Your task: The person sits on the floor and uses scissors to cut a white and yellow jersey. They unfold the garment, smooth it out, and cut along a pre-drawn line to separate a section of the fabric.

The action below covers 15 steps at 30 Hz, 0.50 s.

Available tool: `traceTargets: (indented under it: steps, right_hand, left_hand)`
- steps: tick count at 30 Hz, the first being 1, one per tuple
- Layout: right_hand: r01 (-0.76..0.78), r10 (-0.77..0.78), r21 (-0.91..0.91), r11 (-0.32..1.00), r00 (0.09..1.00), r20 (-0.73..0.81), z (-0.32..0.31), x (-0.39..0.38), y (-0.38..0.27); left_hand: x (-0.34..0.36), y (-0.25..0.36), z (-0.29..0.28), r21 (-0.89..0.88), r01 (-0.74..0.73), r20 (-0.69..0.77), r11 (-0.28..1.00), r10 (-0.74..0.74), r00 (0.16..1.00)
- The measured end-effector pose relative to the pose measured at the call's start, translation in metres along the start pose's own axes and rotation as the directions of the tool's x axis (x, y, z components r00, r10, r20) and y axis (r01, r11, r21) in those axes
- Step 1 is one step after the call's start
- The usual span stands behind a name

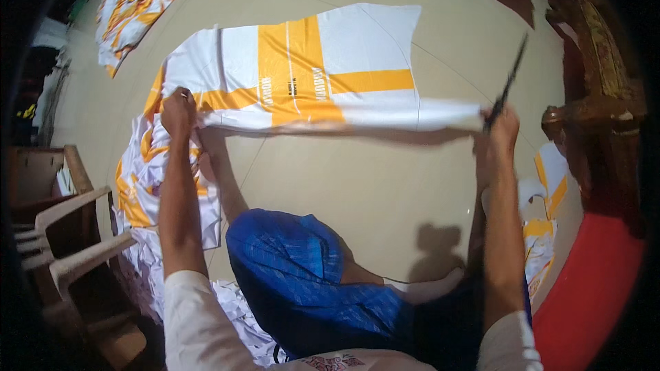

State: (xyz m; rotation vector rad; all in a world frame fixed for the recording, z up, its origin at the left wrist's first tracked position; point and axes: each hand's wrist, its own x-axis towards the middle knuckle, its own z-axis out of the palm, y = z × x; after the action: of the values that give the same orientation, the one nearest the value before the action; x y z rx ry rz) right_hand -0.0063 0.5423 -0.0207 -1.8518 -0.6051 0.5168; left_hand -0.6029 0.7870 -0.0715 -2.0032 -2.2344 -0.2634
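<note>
A white and orange printed fabric panel (371, 41) lies spread on the tiled floor in front of me. At its near left corner my left hand (180, 111) is closed on the fabric's edge. Out to the right, my right hand (503, 127) grips dark scissors (509, 86), their blades pointing up and away. A white fabric strip (447, 111), smeared by motion, stretches along the panel's near edge to the right hand. Whether that strip is still joined to the panel, I cannot tell.
Heaped white and orange fabric (141, 185) sits beside my left forearm. More fabric (144, 0) lies at the far left, and cut pieces (540, 230) rest at the right. A plastic chair (89, 261), carved wooden furniture (598, 113) and a red surface (584, 288) border the space.
</note>
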Motion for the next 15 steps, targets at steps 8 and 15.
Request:
traceTargets:
  steps: [8, 15]
  right_hand:
    - [0.217, -0.214, 0.091, 0.972, 0.976, -0.042, -0.049, 0.190, -0.104]
    - [0.258, -0.243, 0.335, 0.906, 0.966, -0.087, -0.215, 0.168, -0.094]
  left_hand:
    - [-0.095, 0.088, -0.002, -0.288, -0.596, 0.073, 0.749, 0.638, 0.767]
    - [-0.131, 0.116, 0.003, -0.295, -0.479, -0.064, 0.827, 0.483, 0.873]
